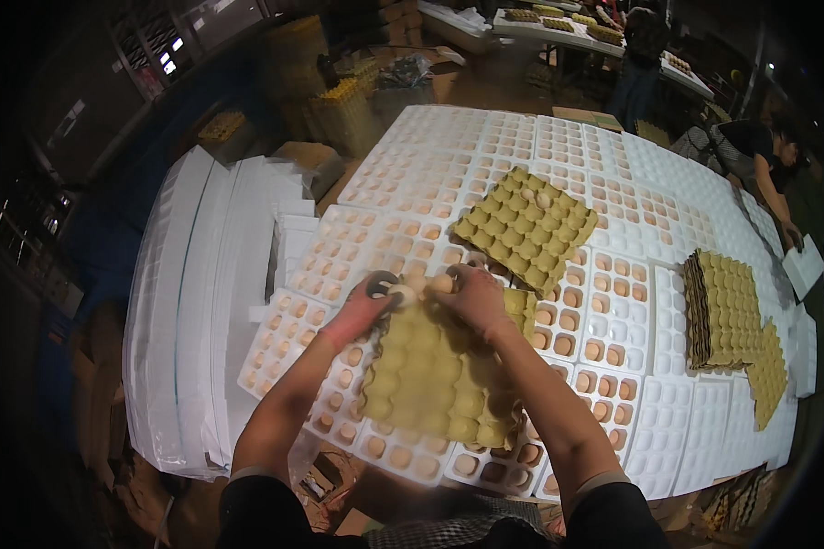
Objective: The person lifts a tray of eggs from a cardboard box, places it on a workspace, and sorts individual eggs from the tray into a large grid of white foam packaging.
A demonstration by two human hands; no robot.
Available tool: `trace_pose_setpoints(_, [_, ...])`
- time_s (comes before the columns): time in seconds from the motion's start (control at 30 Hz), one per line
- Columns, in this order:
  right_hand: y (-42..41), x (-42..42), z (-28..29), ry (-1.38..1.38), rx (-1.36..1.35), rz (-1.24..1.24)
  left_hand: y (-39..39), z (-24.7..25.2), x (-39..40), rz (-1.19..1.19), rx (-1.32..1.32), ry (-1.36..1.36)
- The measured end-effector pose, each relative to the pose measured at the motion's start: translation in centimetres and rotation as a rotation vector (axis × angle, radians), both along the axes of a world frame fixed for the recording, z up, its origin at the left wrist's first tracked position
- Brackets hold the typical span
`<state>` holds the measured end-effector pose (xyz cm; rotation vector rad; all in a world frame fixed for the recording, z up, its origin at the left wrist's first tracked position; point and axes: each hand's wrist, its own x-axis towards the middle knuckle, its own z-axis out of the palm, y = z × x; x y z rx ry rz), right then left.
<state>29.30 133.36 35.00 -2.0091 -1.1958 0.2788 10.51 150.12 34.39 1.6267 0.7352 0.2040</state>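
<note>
My left hand [365,305], its fingertips dark, is closed around pale eggs [404,295] above the far edge of a yellowish pulp egg tray [419,384]. My right hand [477,296] grips another egg [441,283] just across from it. Between the two hands shows one more egg [415,282]; whether a finger holds it I cannot tell. No eggs show in the near part of the pulp tray beneath my forearms. It lies on white foam egg trays [398,445], whose square cells hold eggs.
Beyond my right hand, another pulp tray [522,230] carries a few eggs. Stacked pulp trays [724,309] stand at the right. Wrapped white foam sheets [185,329] rise at the left. A person [762,158] bends at the far right, touching a white foam piece [803,267].
</note>
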Motion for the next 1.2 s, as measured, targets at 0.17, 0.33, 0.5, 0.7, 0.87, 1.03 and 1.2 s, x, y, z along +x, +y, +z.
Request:
trace_pose_setpoints(0.17, [-12.0,-0.5,2.4,0.529,-0.042,0.109,0.8,0.7,4.6,-0.214,0.459,0.087])
trace_pose_setpoints(0.33, [-21.3,1.1,3.4,0.669,0.049,-0.036,2.0,0.7,7.0,-0.606,1.358,0.599])
trace_pose_setpoints(0.5, [-31.1,15.2,-3.8,0.02,0.028,-0.602,-3.1,5.5,7.6,-0.062,0.66,0.125])
trace_pose_setpoints(0.7, [-31.1,26.1,-9.0,-0.103,-0.145,-0.529,-22.0,5.6,17.7,-0.252,-0.214,0.032])
trace_pose_setpoints(0.87, [-28.3,25.8,-9.3,-0.321,-0.105,-0.235,-33.1,-1.6,26.7,-0.168,-0.007,0.161])
trace_pose_setpoints(1.03, [-34.6,24.5,-9.3,-0.016,0.079,-0.26,-37.8,-4.8,31.3,-0.385,1.036,0.362])
trace_pose_setpoints(1.2, [-42.9,21.5,-5.9,0.104,0.188,-0.28,-37.2,-5.9,31.4,-0.51,1.141,0.537])
